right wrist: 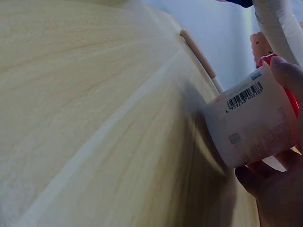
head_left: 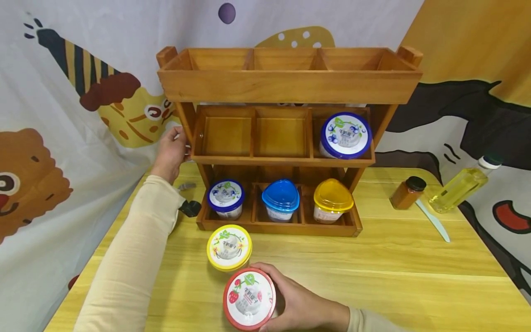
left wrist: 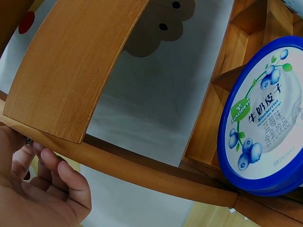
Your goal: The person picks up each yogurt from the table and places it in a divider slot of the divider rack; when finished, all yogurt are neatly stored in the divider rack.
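Observation:
My right hand (head_left: 296,302) grips a plastic tub with a red rim and strawberry-printed lid (head_left: 249,299) near the front of the table. In the right wrist view, the tub's side (right wrist: 253,118) shows a barcode, with fingers and thumb around it. Just behind it stands a yellow-rimmed tub (head_left: 229,247). At the left side of the three-tier wooden rack (head_left: 286,86), my left hand (head_left: 170,152) has its fingers curled at the middle tier's edge. The left wrist view shows thumb and fingertips right at that wooden side rail (left wrist: 132,165).
The middle tier holds a blueberry tub (head_left: 346,135) in its right compartment. Below are another blueberry tub (head_left: 226,197), a blue-lidded tub (head_left: 280,199) and a yellow-lidded tub (head_left: 333,200). To the right lie a spice jar (head_left: 408,192), an oil bottle (head_left: 459,189) and a pale knife (head_left: 433,220).

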`<state>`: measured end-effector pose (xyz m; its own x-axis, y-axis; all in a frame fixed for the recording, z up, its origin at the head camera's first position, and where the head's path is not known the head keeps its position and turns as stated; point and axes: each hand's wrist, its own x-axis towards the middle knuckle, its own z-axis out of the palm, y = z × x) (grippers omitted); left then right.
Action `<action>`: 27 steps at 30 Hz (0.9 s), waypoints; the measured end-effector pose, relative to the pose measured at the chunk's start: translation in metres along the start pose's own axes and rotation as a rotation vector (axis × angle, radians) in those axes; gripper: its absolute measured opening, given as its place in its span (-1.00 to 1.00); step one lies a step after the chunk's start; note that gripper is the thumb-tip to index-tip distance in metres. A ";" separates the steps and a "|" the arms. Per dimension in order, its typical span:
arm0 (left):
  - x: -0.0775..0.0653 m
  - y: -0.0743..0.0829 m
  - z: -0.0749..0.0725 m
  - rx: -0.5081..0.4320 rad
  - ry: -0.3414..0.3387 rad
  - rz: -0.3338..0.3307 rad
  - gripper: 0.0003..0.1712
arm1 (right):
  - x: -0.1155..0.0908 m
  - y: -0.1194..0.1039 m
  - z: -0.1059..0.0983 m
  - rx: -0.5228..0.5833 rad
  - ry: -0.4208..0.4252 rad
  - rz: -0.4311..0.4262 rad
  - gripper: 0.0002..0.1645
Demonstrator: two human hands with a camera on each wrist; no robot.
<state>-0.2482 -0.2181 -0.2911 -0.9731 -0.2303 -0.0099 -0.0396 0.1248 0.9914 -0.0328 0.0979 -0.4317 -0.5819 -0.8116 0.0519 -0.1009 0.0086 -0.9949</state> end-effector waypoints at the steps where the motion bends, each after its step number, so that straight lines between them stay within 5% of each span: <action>1: 0.000 0.000 0.000 -0.001 -0.001 -0.001 -0.78 | 0.000 0.000 0.000 -0.010 0.005 -0.010 0.17; 19: 0.000 0.000 -0.001 0.026 -0.008 0.001 -0.78 | -0.011 -0.054 -0.014 -0.153 0.150 -0.052 0.26; 27: 0.000 -0.001 -0.001 0.028 -0.008 0.010 -0.77 | -0.013 -0.083 -0.030 -0.219 0.243 -0.209 0.34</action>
<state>-0.2478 -0.2196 -0.2917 -0.9752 -0.2213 -0.0015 -0.0365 0.1542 0.9874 -0.0410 0.1255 -0.3467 -0.7019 -0.6473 0.2972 -0.3922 0.0029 -0.9199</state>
